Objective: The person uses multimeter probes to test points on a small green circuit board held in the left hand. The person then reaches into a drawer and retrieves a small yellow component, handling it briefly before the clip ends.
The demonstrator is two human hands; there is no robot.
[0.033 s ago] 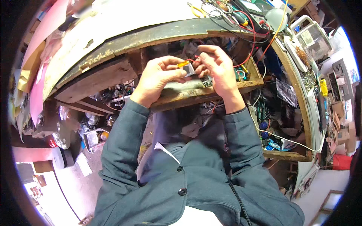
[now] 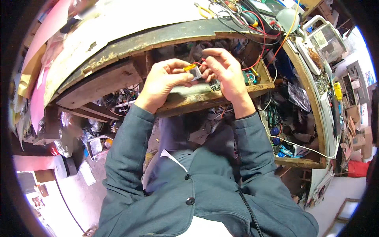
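Held over the open drawer [image 2: 205, 98] is a small flat silver battery [image 2: 196, 73] with yellow tape [image 2: 190, 67] along one end. My left hand [image 2: 164, 83] is closed on it, thumb and fingers at its left side. From the taped end a short red wire [image 2: 199, 63] runs to the right. My right hand [image 2: 229, 77] is closed, pinching this wire between thumb and forefinger, the other fingers curled near the battery. The wire's tip is partly hidden by my fingers.
Above the drawer lies a white worktop [image 2: 130, 19] with a dark worn edge. Yellow-handled pliers [image 2: 204, 11] and tangled test leads [image 2: 225, 12] sit at its far right. A second wooden drawer [image 2: 321, 118] full of parts stands to the right, with a white cable [image 2: 292, 144] across it.
Both hands keep their grip. The right hand has shifted slightly left, and the red wire shows a little more of a bend between the hands.
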